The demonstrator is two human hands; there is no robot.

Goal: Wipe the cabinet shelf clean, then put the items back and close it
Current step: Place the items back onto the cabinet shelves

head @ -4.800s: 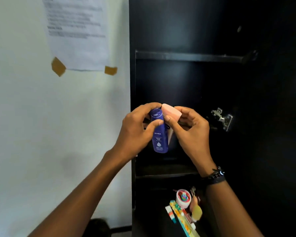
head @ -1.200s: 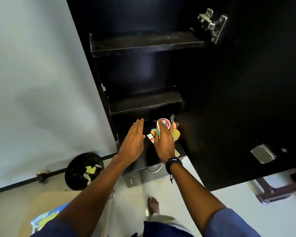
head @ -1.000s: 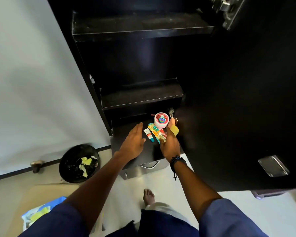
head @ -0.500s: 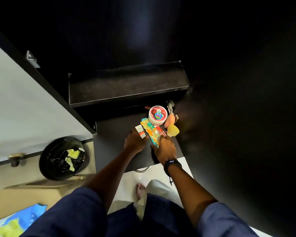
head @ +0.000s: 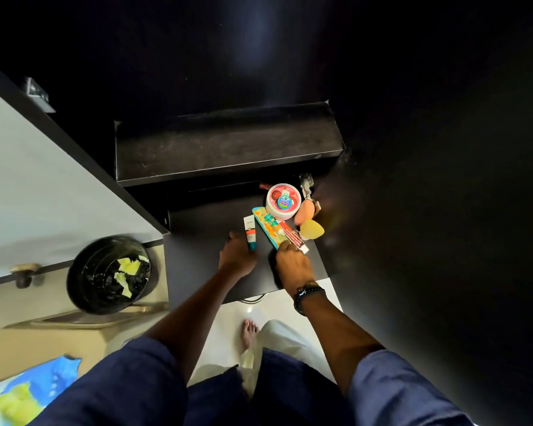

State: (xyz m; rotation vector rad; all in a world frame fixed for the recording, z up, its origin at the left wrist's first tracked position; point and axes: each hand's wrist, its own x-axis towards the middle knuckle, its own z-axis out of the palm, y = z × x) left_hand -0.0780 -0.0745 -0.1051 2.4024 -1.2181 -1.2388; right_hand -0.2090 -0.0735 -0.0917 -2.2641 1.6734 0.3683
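Several toiletries lie on the low black surface [head: 197, 241] under the empty cabinet shelf [head: 228, 146]. My left hand [head: 237, 255] curls its fingers round the near end of a small white and green tube [head: 250, 232]. My right hand [head: 293, 262] curls its fingertips on the near end of a colourful comb [head: 270, 226], beside a red tube [head: 294, 238]. Behind them are a round white jar [head: 283, 200], a pink sponge [head: 304, 214] and a yellow sponge [head: 312, 229]. A small metal tool [head: 306, 183] lies at the back.
The open black cabinet door [head: 443, 210] stands close on the right. A black bin [head: 108, 273] holding yellow scraps sits on the floor to the left, by the white wall [head: 43, 186]. My bare foot [head: 249, 332] is below the surface's front edge.
The blue bottle and pink soap I held up at the shelf are out of view. I have bent down; both hands dropped to the low surface and closed on the tube and comb.
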